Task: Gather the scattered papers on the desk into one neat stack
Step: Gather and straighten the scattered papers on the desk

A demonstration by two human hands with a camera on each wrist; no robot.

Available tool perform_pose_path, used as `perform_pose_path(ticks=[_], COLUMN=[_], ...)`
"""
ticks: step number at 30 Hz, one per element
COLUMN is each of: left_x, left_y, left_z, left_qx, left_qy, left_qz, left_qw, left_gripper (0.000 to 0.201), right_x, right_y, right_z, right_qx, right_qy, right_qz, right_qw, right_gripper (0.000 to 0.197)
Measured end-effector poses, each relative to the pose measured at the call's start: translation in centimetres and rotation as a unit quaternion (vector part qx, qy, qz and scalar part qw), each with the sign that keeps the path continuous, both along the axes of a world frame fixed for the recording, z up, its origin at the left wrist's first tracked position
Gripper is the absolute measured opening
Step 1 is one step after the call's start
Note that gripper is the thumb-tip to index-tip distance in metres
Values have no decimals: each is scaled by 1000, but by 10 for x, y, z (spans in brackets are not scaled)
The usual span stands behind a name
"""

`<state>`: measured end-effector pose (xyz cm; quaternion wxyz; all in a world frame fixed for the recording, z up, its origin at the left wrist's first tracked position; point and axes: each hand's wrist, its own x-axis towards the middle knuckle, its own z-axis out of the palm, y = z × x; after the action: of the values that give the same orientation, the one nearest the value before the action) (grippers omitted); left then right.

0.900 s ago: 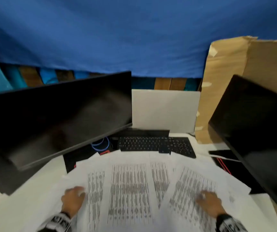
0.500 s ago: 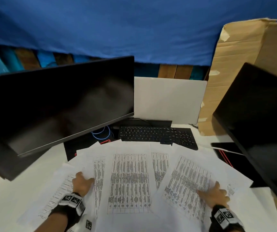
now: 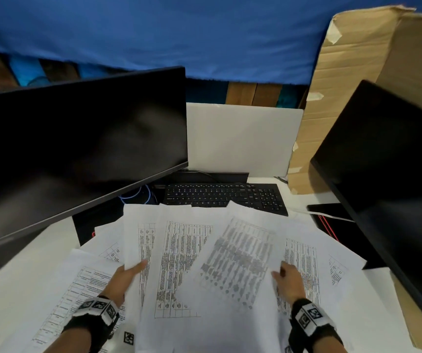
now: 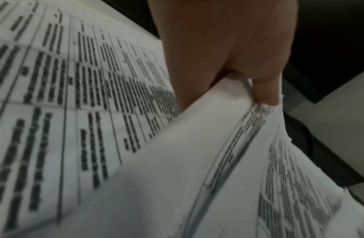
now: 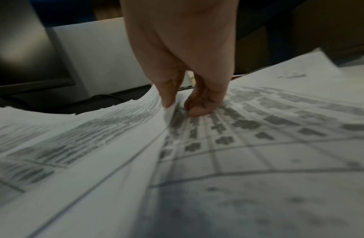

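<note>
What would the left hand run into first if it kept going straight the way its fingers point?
Probably the printed sheets overlapping ahead of the left hand; beyond them lies the keyboard, though depth is hard to judge.

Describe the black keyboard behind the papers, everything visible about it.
The keyboard is a black, full-width model with a number pad at its right end and pale key legends, plastic by its look. It lies flat on the white desk, between the two dark monitors. The far edges of the fanned papers overlap its near edge. Neither hand touches it.
</note>
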<state>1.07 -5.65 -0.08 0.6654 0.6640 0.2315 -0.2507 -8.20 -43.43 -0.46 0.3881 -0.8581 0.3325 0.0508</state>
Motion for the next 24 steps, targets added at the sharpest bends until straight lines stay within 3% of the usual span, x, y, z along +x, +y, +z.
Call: perform_pose_path(ticks=[2, 4, 6, 8, 9, 12, 15, 17, 19, 22, 24], left_x=[-3, -2, -1, 0, 1, 0, 0, 1, 0, -6, -13], left_y=[-11, -19, -23, -25, -27, -37, -46, -48, -46, -47, -51], left_z=[-1, -4, -3, -3, -4, 4, 10, 13, 17, 32, 44], left_qx=[-16, -30, -35, -29, -13, 54, 122, 139, 136, 93, 37], left_qy=[8, 5, -3, -7, -19, -56, -95, -99, -96, -97, -105], left_qz=[-26, -45, -65, -95, -104, -122, -92, -83, -84, -57, -39], left_qw=[999, 999, 997, 995, 994, 989, 984, 982, 983, 989, 993], left_gripper=[45, 39, 57, 87, 92, 77, 40, 29, 25, 35, 46], right_x=[9, 17, 25, 32, 35, 44, 49, 50, 47, 44, 43], right_y=[15, 26, 35, 48, 54, 69, 77, 75, 73, 71, 70], right_z=[0, 4, 9, 6, 6, 1, 0, -4, 1, 0, 2], right_qx=[36, 93, 125, 132, 136, 132, 100, 64, 63, 124, 163], right_qy=[-12, -28, -36, -15, -2, 33, 22, -2, -33, -46, -64], right_qz=[43, 44, 29, 60, 88, 114, 138, 124, 91, 22, -5], right_qw=[998, 994, 991, 989, 987, 984, 985, 990, 993, 991, 984], right_gripper=[8, 35, 49, 59, 62, 55, 13, 20, 11, 59, 75])
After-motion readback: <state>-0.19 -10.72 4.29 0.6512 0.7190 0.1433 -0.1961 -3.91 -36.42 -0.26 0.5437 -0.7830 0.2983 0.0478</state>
